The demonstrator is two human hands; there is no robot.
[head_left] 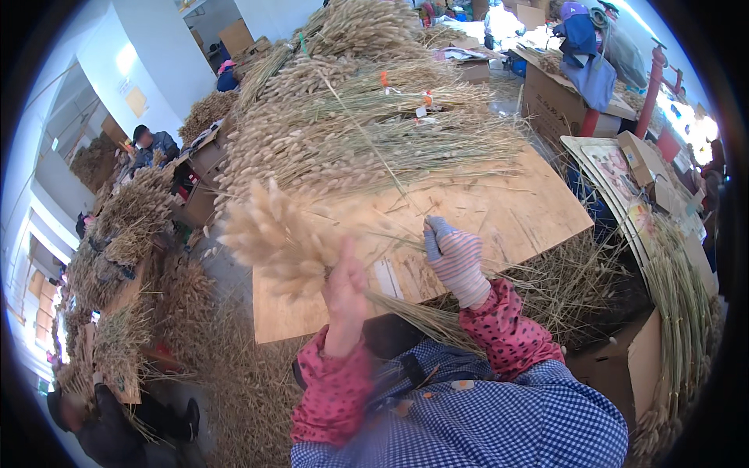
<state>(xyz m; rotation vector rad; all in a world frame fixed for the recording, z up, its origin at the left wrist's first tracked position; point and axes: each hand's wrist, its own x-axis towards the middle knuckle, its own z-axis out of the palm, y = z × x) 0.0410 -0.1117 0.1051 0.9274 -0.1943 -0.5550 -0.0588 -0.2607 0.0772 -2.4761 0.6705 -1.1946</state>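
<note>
Tabletop [530, 199]: pale wood, matt, scuffed. Grass bunch [269, 234]: dry; downy heads, straw-like stalks. Striped glove [459, 265]: knit cloth, matt. Spotted sleeves [511, 331]: soft cloth. Checked apron [499, 421]: woven cloth, matt. Carton [550, 101]: matt brown cardboard.

White wall [160, 47] beyond a wooden tabletop [542, 199]

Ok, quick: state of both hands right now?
Left hand: closed, holding the dried grass bunch.
Right hand, gloved: closed, apparently on thin stems.
</note>
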